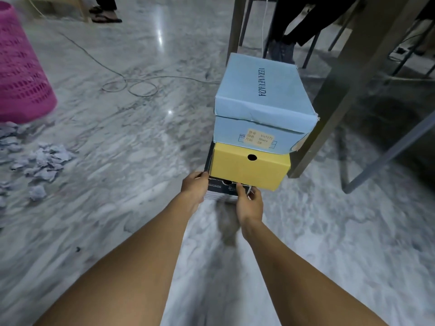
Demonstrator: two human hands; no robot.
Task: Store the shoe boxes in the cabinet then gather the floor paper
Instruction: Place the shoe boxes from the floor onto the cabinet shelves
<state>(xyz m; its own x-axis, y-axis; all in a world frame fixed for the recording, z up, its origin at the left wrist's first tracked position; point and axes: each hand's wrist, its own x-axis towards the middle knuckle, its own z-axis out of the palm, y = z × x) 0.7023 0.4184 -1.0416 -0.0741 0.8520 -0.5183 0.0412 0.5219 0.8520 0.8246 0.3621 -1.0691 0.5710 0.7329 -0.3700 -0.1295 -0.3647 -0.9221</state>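
Marble (141, 161): left hand (193, 188), right hand (249, 204) grip dark box (217, 188) under yellow box (249, 172), blue box (261, 90).

blue box (263, 95) atop yellow box (249, 170), dark box (219, 188) beneath, crumpled paper (44, 161) on floor

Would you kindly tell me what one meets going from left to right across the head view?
Pink basket → coiled cable → left hand → right hand, both gripping the dark bottom shoe box → table leg.
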